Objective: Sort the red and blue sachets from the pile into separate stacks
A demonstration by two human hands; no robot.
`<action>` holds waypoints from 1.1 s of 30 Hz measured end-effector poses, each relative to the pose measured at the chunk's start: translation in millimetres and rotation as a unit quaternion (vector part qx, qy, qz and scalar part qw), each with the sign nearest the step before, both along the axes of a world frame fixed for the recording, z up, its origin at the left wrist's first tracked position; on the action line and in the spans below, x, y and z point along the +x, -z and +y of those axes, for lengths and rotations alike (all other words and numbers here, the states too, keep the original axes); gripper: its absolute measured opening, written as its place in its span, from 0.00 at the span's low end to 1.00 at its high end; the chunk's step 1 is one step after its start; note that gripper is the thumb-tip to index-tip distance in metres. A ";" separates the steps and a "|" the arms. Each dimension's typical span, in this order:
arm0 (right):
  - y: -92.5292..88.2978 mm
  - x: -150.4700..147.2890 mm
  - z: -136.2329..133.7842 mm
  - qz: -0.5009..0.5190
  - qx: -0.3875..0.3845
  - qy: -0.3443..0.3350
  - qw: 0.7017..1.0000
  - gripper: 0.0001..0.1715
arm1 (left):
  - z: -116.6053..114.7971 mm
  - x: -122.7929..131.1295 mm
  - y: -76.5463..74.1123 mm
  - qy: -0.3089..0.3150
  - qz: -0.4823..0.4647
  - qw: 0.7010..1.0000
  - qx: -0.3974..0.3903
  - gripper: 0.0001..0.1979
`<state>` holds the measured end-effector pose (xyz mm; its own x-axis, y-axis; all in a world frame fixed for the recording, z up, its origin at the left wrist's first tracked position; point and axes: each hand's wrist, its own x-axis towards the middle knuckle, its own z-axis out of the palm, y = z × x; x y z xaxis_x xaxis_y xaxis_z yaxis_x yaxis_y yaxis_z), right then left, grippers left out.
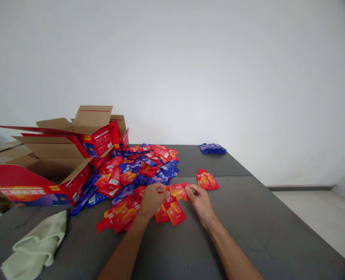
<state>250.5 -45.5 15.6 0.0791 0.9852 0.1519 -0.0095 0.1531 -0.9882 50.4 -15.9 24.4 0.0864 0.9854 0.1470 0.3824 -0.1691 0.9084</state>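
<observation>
A red sachet with an orange design (176, 191) is stretched between my two hands above the dark table. My left hand (153, 200) pinches its left end, and my right hand (201, 202) grips its right end between thumb and fingers. Just below it lie loose red sachets (175, 214) on the table. To the left spreads a heap of mixed red and blue sachets (143, 167), with more red ones (122, 214) at its near edge. A small group of red sachets (206, 180) rests beyond my right hand.
Open red cardboard boxes (38, 184) stand at the left, flaps raised. A folded pale green cloth (38, 247) lies at the front left. Toward the back right sits a stack of blue sachets (212, 148). The table's right edge (291, 217) runs diagonally, with floor beyond.
</observation>
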 end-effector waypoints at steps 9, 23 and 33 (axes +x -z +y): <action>13.5 1.6 5.6 -0.015 -0.027 0.090 0.995 0.18 | -0.5 7.2 5.7 -0.031 -0.135 0.990 -0.027 0.14; -4.4 -15.6 -11.5 -0.026 -0.015 -0.069 0.997 0.21 | -8.5 19.3 2.4 0.055 -0.240 0.967 -0.067 0.14; -3.2 -25.0 -10.6 -0.039 0.011 -0.029 0.999 0.20 | -15.1 27.3 0.1 0.065 -0.121 0.990 -0.001 0.11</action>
